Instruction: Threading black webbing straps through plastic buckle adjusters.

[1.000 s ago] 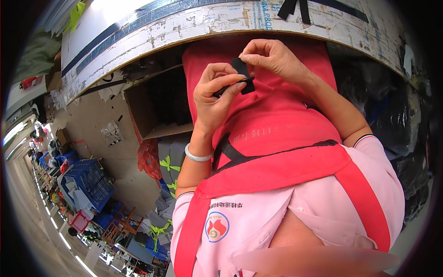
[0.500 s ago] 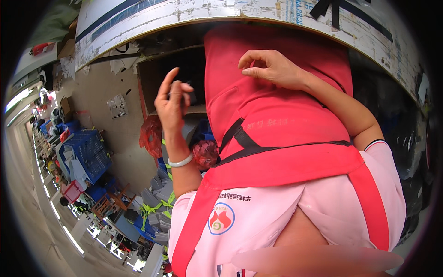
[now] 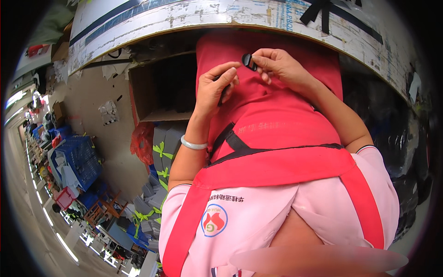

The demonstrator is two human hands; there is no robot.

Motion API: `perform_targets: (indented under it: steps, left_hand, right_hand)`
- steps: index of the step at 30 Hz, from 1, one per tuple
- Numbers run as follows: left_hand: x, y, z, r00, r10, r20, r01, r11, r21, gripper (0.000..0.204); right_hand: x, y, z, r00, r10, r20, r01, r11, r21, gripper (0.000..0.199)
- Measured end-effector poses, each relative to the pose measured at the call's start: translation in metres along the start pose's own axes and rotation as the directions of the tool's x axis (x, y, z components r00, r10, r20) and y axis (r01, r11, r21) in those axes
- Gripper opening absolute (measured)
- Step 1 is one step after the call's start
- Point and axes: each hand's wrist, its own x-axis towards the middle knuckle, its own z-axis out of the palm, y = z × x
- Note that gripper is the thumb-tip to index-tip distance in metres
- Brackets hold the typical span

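My right hand (image 3: 281, 69) pinches a small black plastic piece (image 3: 248, 60) between thumb and fingertips, over the red apron (image 3: 277, 120) on my lap. My left hand (image 3: 214, 87) is just left of it with its fingers curled. A small dark part (image 3: 221, 96) shows between those fingers, mostly hidden. The two hands are a few centimetres apart and do not touch. A pale bangle (image 3: 193, 144) sits on my left wrist.
A worn white table edge (image 3: 184, 18) curves above the hands. Under it, left of my left hand, stands an open cardboard box (image 3: 159, 115). Below are grey bundles tied with green ribbon (image 3: 161, 152), a red bag (image 3: 140, 143) and a blue crate (image 3: 76, 157).
My left hand let go of the black piece, swung out left toward the cardboard box, and has come back beside my right hand, which kept the piece.
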Motion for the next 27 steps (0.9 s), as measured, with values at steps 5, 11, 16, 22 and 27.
perform_targets:
  steps: [5, 11, 16, 22, 27]
  left_hand:
    - [0.015, -0.001, 0.008, 0.990, -0.109, 0.092, 0.104, 0.993, 0.062, 0.046]
    - [0.017, -0.006, 0.014, 0.961, -0.196, 0.194, 0.137, 0.950, 0.279, 0.035]
    - [0.025, -0.005, 0.029, 0.967, -0.197, 0.160, 0.136, 0.934, 0.330, 0.023]
    - [0.037, -0.020, 0.024, 0.934, -0.268, 0.235, 0.356, 0.654, -0.668, 0.022]
    - [0.041, -0.028, 0.020, 0.931, -0.244, 0.271, 0.360, 0.735, -0.575, 0.021]
  right_hand:
    - [-0.001, -0.004, 0.002, 0.955, -0.296, 0.032, 0.286, 0.882, -0.376, 0.018]
    - [-0.015, -0.009, -0.010, 0.912, -0.342, 0.228, 0.404, 0.646, -0.647, 0.015]
    - [-0.021, -0.016, -0.028, 0.887, -0.413, 0.208, 0.428, 0.563, -0.707, 0.022]
    - [-0.028, -0.056, -0.115, 0.625, -0.779, 0.040, -0.170, -0.186, -0.968, 0.042]
    - [-0.026, -0.023, -0.100, 0.672, -0.734, 0.099, 0.012, -0.123, -0.992, 0.045]
